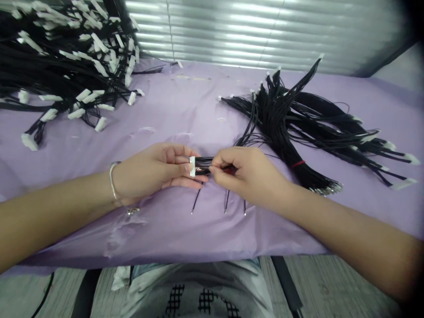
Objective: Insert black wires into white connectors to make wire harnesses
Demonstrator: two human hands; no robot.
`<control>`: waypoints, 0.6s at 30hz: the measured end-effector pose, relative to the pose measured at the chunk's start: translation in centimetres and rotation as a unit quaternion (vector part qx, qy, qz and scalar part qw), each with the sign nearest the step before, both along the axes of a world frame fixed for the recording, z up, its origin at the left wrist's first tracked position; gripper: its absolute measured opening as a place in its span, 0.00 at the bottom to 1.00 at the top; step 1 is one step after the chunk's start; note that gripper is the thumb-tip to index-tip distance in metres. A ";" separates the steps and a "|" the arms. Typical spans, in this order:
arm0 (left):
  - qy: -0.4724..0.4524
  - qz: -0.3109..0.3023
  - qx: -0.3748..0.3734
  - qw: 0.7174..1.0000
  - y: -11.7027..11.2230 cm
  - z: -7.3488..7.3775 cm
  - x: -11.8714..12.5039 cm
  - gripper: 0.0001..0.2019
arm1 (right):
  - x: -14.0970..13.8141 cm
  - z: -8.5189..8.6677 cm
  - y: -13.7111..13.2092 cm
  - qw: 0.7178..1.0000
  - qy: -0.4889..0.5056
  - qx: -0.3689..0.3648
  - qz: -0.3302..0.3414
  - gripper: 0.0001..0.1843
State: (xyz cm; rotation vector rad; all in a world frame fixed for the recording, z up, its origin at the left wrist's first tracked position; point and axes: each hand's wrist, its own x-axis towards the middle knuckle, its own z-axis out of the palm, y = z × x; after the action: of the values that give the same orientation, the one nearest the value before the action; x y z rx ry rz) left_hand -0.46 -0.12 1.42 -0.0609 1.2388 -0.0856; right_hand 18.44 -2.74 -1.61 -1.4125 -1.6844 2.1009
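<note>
My left hand [165,167] grips a small white connector [192,167] between thumb and fingers. Several black wires [204,160] run from the connector to the right, toward my other hand. Close beside it, my right hand [243,168] is pinched, with thumb and forefinger closed on a thin black wire near the connector's wire side. The wire's tip is too small to make out. Below my hands, three loose wire ends [225,205] with bare metal tips hang down over the cloth.
On the purple table cover [172,119], a large heap of black cables with white connectors [82,66] lies at the back left. To the right lies a wire bundle [281,119] tied with a red band [298,164]. Window blinds [232,33] stand behind the table.
</note>
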 end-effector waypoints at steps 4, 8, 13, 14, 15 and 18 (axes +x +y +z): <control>0.004 -0.005 0.006 1.000 0.1 0.0 0.0 0.08 | -0.1 -0.1 0.0 1.000 -0.003 -0.001 -0.010 0.06; 0.010 -0.012 0.004 1.000 0.1 0.1 0.1 0.08 | -0.1 0.0 0.1 1.000 0.014 -0.012 -0.018 0.07; 0.002 -0.016 0.004 1.000 0.1 0.0 0.1 0.07 | -0.1 0.1 0.1 1.000 0.015 0.002 -0.010 0.08; -0.002 -0.015 0.005 1.000 0.0 -0.1 0.0 0.06 | -0.1 0.1 0.1 1.000 0.013 0.001 -0.008 0.08; -0.006 -0.014 0.007 1.000 -0.1 -0.1 -0.1 0.06 | -0.1 0.1 0.1 1.000 0.012 0.001 -0.005 0.08; -0.017 -0.014 0.010 1.000 -0.2 -0.2 -0.2 0.06 | -0.4 0.2 0.0 1.000 0.006 0.002 0.004 0.07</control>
State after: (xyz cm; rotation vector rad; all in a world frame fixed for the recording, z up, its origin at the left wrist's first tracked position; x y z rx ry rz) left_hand -0.67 -0.36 1.19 -0.0255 1.2066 -0.0984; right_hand 18.06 -2.72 -1.41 -1.3924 -1.6928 2.1044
